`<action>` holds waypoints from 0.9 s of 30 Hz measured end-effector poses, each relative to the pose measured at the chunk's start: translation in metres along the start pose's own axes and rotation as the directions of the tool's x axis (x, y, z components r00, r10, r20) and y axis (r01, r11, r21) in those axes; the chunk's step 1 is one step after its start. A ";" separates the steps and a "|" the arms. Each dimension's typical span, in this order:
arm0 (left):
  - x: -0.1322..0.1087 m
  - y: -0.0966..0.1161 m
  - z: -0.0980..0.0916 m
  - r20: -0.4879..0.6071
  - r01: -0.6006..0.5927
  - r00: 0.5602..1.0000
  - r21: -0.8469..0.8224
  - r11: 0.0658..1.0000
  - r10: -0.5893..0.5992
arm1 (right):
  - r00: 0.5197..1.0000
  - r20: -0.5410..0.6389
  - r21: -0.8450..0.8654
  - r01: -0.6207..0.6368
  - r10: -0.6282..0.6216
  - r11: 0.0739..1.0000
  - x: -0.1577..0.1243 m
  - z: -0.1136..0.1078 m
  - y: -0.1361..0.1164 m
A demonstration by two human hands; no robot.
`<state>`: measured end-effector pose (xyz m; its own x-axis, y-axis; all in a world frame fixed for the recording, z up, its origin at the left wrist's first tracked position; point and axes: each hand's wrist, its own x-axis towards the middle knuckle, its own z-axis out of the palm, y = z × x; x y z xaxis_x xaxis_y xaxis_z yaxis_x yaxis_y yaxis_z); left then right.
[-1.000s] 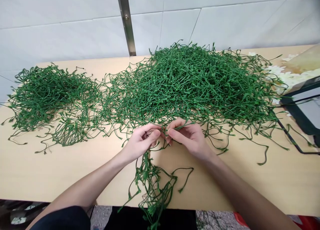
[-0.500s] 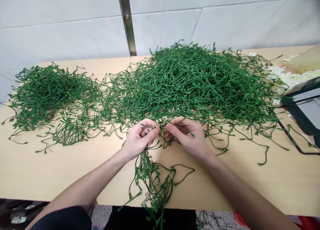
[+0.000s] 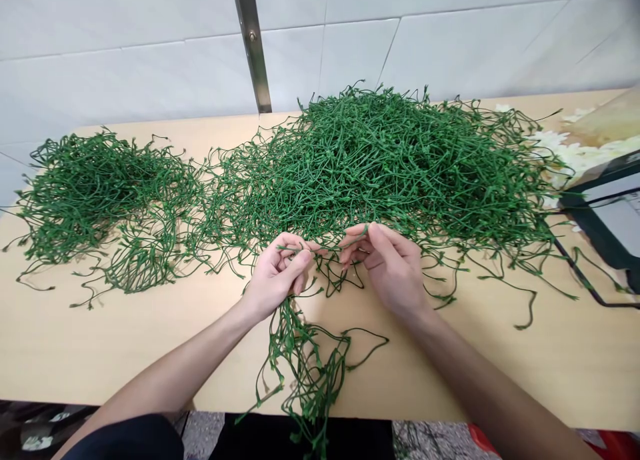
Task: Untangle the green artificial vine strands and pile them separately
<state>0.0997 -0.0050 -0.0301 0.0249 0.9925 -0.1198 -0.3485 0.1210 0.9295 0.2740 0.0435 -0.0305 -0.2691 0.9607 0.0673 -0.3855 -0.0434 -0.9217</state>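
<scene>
Green stems (image 3: 300,353) bunched in left hand (image 3: 277,277); right hand (image 3: 390,267) pinching strand.

Matt green plastic stems (image 3: 380,160) lie on a smooth pale wood-look table (image 3: 100,340).

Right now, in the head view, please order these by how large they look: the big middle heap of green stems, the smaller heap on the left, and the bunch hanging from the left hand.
1. Big middle heap, clearly largest.
2. Left heap.
3. Bunch under the left hand: smallest, though nearest the camera.
</scene>
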 end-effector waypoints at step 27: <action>0.000 0.008 -0.002 0.001 -0.027 1.000 -0.119 0.993 0.028 | 0.989 -0.009 -0.237 0.141 -0.148 0.961 -0.003 0.002 -0.006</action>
<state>0.0949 -0.0041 -0.0235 0.0158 0.9955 -0.0938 -0.4582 0.0906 0.8842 0.2756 0.0401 -0.0240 -0.2017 0.9590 0.1993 -0.1989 0.1591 -0.9670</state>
